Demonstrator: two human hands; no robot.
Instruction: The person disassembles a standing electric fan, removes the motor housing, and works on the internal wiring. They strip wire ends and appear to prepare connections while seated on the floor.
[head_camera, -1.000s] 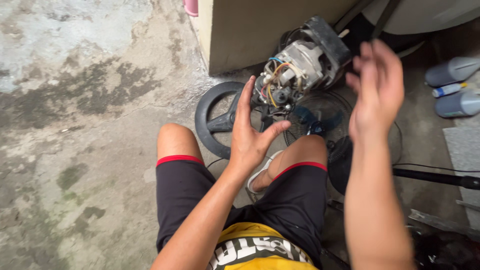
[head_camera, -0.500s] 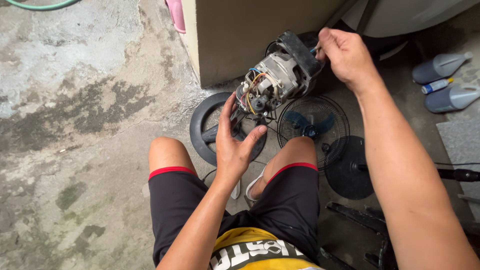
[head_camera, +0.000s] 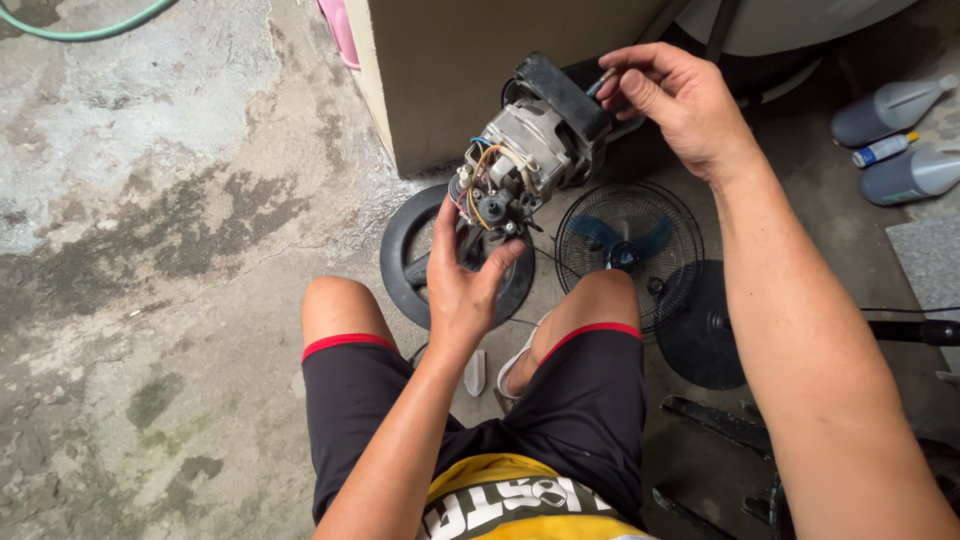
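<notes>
An electric fan motor (head_camera: 535, 150) with exposed coloured wires and a black rear housing is held up above my knees. My left hand (head_camera: 462, 280) grips its lower front end, fingers around the wired part. My right hand (head_camera: 680, 100) is at the motor's upper rear, fingers pinched on a small thin tool or wire end (head_camera: 603, 80) against the black housing. I am seated, in black shorts with red trim.
A black round fan base (head_camera: 405, 265) lies on the stained concrete floor under the motor. A wire fan guard with blue blades (head_camera: 630, 245) lies to the right, beside a dark disc (head_camera: 700, 330). Grey bottles (head_camera: 890, 110) stand far right; a beige cabinet (head_camera: 480, 60) behind.
My right hand went from open in the air to the motor's rear and pinched there. My left hand shifted its hold on the motor's front, which now sits lower and closer.
</notes>
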